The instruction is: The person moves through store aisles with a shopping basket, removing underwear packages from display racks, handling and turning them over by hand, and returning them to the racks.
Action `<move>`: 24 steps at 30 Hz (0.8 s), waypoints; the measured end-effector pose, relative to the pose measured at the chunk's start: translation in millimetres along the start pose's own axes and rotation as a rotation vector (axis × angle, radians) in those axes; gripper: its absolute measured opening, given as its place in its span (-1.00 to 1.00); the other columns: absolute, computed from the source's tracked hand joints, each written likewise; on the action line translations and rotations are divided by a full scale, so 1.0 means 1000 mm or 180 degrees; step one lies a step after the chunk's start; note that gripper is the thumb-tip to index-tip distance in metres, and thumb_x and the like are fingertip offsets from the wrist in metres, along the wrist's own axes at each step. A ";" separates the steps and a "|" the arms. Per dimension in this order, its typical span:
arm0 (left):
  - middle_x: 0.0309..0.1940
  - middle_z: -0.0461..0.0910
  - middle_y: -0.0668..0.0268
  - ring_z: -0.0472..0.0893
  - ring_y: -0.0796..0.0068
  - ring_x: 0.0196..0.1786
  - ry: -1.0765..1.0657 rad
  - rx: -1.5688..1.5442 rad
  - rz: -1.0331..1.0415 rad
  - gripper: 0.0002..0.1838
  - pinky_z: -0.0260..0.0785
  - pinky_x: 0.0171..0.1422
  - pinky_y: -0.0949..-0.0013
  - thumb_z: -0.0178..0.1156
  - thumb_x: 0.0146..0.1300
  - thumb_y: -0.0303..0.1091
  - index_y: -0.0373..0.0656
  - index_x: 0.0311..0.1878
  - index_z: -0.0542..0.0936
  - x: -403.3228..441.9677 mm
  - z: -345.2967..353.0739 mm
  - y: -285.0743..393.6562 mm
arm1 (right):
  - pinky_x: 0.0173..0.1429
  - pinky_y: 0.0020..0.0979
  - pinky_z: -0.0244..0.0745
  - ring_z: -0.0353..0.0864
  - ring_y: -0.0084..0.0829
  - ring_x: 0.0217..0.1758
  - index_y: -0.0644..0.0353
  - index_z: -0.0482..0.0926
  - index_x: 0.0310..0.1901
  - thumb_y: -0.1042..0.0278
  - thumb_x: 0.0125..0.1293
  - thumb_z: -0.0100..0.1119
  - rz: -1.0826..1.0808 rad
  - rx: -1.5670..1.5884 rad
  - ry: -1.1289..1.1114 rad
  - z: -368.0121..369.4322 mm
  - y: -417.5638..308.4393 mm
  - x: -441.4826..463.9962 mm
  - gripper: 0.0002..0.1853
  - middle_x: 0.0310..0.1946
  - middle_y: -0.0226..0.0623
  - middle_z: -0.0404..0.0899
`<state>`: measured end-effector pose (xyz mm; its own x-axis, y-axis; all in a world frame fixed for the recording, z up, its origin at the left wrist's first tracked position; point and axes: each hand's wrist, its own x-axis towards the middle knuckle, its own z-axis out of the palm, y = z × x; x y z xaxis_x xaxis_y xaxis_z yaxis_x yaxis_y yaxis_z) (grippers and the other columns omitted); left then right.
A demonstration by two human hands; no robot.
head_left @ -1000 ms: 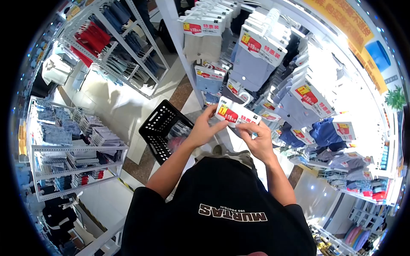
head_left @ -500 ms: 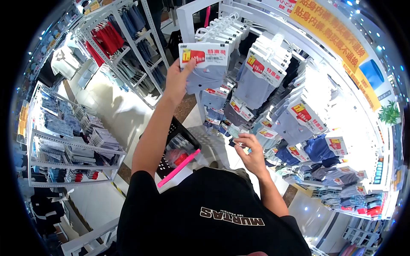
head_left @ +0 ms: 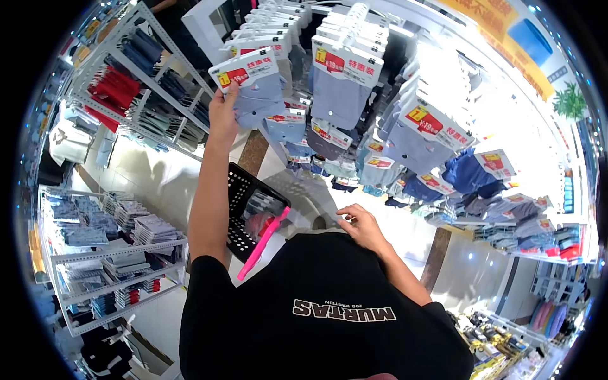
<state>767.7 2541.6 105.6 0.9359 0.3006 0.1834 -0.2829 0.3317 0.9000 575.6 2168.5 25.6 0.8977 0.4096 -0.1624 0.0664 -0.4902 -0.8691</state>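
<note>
My left hand (head_left: 223,115) pinches the lower left edge of a white card on a pack of grey-blue underpants (head_left: 259,101), thumb on the front by a red and yellow price label. This pack is at the front of a row of similar packs on white hangers (head_left: 272,28); whether it still hangs from the rail is hidden. My right hand (head_left: 362,227) is low in front of my black shirt, fingers loosely bent and apart, with nothing visible in it. Nearest the right hand, beyond its fingers, are the lower rows of hanging packs (head_left: 380,163).
A black perforated basket (head_left: 237,212) with a pink handle (head_left: 265,244) is by my left side, with wrapped goods inside. More underpants packs (head_left: 342,104) hang ahead and to the right. Shelves of folded clothes (head_left: 117,250) stand left; a rack holds red garments (head_left: 114,92).
The view has turned, and the display sits further left and higher. My right hand has drawn back from the lower packs towards my body. The left hand still grips the pack's card.
</note>
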 end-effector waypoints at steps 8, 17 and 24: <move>-0.08 0.61 0.31 0.61 0.44 -0.04 0.0678 0.0259 -0.0861 -0.70 0.49 0.03 0.35 0.23 0.39 -0.22 -0.19 0.06 0.53 -0.046 -0.032 -0.074 | -0.09 -0.37 0.56 0.69 -0.37 -0.23 0.24 0.67 -0.09 0.31 0.25 0.27 0.0918 -0.0077 0.0620 0.029 0.174 -0.016 -0.75 -0.28 -0.22 0.71; -0.74 0.20 0.42 0.24 0.47 -0.73 0.0079 -0.0081 -0.3394 -0.67 0.26 -0.58 0.32 0.06 0.39 -0.29 -0.05 -0.55 0.34 -0.267 0.015 -0.205 | 0.05 -0.16 0.57 0.70 -0.09 -0.10 0.41 0.67 -0.31 -0.05 0.28 0.04 0.4169 0.0248 0.0499 0.017 0.294 -0.194 -0.46 -0.29 0.17 0.66; -0.75 0.20 0.46 0.18 0.61 -0.78 -0.1767 0.0669 -0.3333 -0.66 0.02 -0.71 0.44 0.09 0.36 -0.38 -0.05 -0.57 0.28 -0.264 0.079 -0.216 | 0.02 -0.20 0.55 0.70 -0.19 -0.24 0.31 0.66 -0.40 -0.09 0.28 -0.03 0.3267 -0.0102 0.1774 0.061 0.265 -0.181 -0.46 -0.33 0.16 0.63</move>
<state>597.9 2319.7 -105.9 0.6685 -0.4705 -0.5760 0.6596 0.0172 0.7514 403.6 2011.1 -204.3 0.6028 -0.5807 -0.5472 -0.7975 -0.4175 -0.4356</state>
